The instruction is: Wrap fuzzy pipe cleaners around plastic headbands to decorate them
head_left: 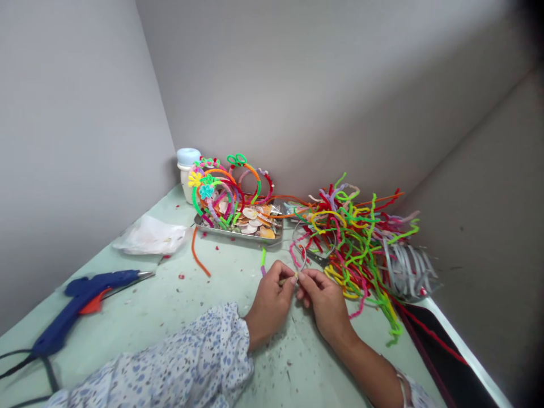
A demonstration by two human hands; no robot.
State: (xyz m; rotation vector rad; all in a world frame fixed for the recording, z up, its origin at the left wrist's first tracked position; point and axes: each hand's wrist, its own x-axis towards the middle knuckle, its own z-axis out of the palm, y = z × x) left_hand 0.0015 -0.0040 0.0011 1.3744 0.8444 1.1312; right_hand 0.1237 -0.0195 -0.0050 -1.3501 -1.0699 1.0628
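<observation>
My left hand [271, 300] and my right hand [325, 303] meet over the pale green table [178, 317], fingertips pinched together. Between them they hold a thin grey headband [302, 249] that arcs up from the fingers, along with a small pale bit at its end. A green and purple pipe cleaner [263, 262] lies just beyond my left hand. A pair of scissors [318, 259] rests just beyond my right hand, at the edge of a heap of coloured pipe cleaners [352, 232].
A blue glue gun [80, 303] lies at the left with its cord. A metal tray [238, 233] holds decorated headbands [221, 190] and shells. A white jar [187, 170], a plastic bag [148, 235], grey headbands [408, 269] and an orange pipe cleaner [198, 255] sit around.
</observation>
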